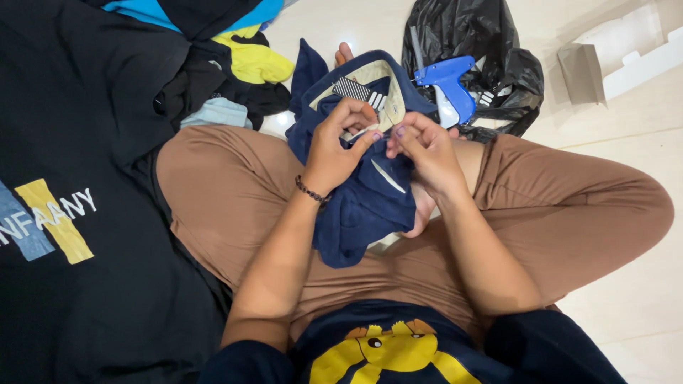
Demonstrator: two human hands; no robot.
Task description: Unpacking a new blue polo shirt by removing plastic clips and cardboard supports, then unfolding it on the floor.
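A navy blue garment (pixel 363 206) with a beige inner collar band and a striped label lies over my crossed legs in brown trousers. My left hand (pixel 340 142) pinches the cloth just below the collar, thumb against forefinger. My right hand (pixel 421 146) pinches the same spot from the other side, fingertips almost touching the left ones. A thin pale thing, too small to tell, runs between the fingertips. A dark bead bracelet circles my left wrist.
A blue tagging gun (pixel 449 84) rests on a black plastic bag (pixel 491 50) beyond my right hand. A large black garment (pixel 78 199) with a printed front covers the left. Yellow, blue and dark clothes (pixel 242 64) are piled behind it. A white cardboard box (pixel 626 53) sits far right on the pale floor.
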